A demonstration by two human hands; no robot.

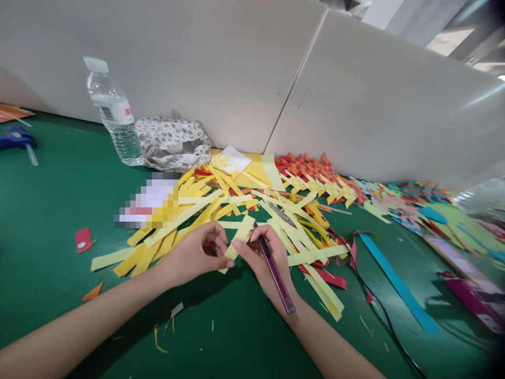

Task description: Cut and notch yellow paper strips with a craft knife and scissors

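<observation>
While both our hands are on one pale yellow paper strip (242, 235) at the centre of the frame, we'd call this piece barely begun: no weave shows on it. Left hand (197, 255) is curled, thumb over the strip's lower end, fingers behind: a light grip. Right hand (263, 265) pinches the strip higher up, thumb against index finger, and also carries a purple utility knife (276, 275) slanting down across the hand. Can't tell if any blade is out.

Done, as far as we can see: checkered woven paper pieces along the foot of the partition (221, 68). Yellow woven pieces (320, 185) right of centre, orange-red woven pieces (306, 167) just behind them, blue-orange woven pieces (422, 190) further right, a bit blurred. Can't count them; they overlap.

Left, our judgement: plenty. Loose yellow strips (136, 258) fan out beyond our left hand, more pale strips (325, 292) lie crossed right of our right hand, all flat and unwoven. Yellow sheets (252, 176) at upper centre look uncut. Blue strip (396, 279) lies alone at lower right, near the black cable (384, 321).

Offcuts dot the green bench (43, 226), so we read some cutting as done. Glue gun (16, 138) sits at upper left, well apart from our hands.
</observation>
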